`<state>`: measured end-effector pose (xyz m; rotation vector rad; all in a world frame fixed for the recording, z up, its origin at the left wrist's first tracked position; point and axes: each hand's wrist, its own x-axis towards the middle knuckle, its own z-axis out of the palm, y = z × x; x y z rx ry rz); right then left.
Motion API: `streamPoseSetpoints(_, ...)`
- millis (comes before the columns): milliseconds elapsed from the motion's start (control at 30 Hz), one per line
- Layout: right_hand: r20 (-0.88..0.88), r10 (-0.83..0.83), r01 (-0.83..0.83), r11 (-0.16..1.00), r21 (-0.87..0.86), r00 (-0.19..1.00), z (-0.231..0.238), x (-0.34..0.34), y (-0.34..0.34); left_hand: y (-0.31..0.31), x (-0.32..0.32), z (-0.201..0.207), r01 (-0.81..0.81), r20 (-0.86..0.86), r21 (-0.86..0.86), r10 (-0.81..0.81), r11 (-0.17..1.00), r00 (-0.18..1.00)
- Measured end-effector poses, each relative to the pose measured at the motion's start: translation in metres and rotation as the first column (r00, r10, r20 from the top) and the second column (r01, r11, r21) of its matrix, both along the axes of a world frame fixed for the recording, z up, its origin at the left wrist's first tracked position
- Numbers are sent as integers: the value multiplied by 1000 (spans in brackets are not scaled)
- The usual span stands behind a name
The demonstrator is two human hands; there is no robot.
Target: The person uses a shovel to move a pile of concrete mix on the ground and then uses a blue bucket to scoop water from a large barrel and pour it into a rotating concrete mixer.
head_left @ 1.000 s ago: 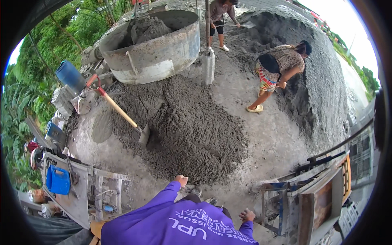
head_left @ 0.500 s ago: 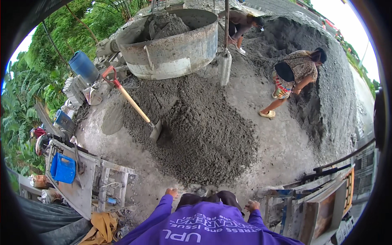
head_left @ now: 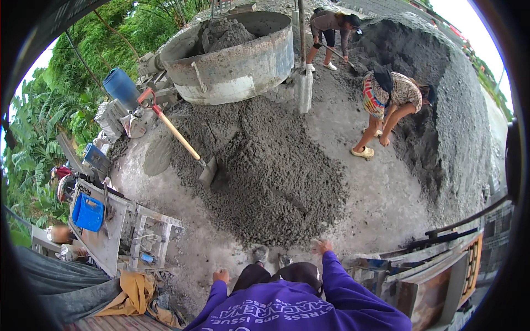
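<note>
My left hand (head_left: 221,276) hangs low beside my dark trousers, its fingers curled with nothing visible in them. My right hand (head_left: 322,247) reaches forward near the front edge of a grey mortar heap (head_left: 281,193), apparently empty, its fingers partly extended and small in view. Both arms wear purple sleeves. A shovel (head_left: 178,135) with a wooden shaft and red handle leans up from the heap's left side, its blade against the mix, out of reach of both hands.
A large round mixer drum (head_left: 232,74) stands behind the heap. Two co-workers (head_left: 389,99) bend at a grey sand pile (head_left: 425,60), one with a shovel. To the left, a blue container (head_left: 88,213) rests on a board; at right stands a metal-and-wood machine (head_left: 430,287).
My right hand has swung forward and my left hand has dropped back. My view has shifted slightly. The far co-worker now shows a shovel; the nearer one bends lower.
</note>
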<state>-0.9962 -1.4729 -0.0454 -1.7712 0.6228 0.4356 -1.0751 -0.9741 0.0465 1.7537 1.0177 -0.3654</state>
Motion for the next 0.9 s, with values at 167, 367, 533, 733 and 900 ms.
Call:
streamPoseSetpoints(167, -226, -9, 21, 999, 51, 974, 44, -17, 19, 7, -36, 28, -153, 9, 170, 154, 974, 988)
streamPoseSetpoints(367, -329, 133, -111, 990, 83, 935, -51, -61, -4, 3, -85, 23, -339, -26, 18, 339, 941, 940)
streamPoseSetpoints(533, -348, 16, -26, 999, -24, 937, 42, -50, 12, 10, -98, 6, -410, -76, 17, 410, 912, 909)
streamPoseSetpoints(733, -324, 99, -108, 994, -12, 941, 56, 0, 33, 57, -66, -33, -464, -75, -198, 458, 864, 886)
streamPoseSetpoints(900, -178, 154, -105, 961, 256, 972, 46, 9, 50, 58, -9, -6, -468, 0, -132, 472, 874, 882)
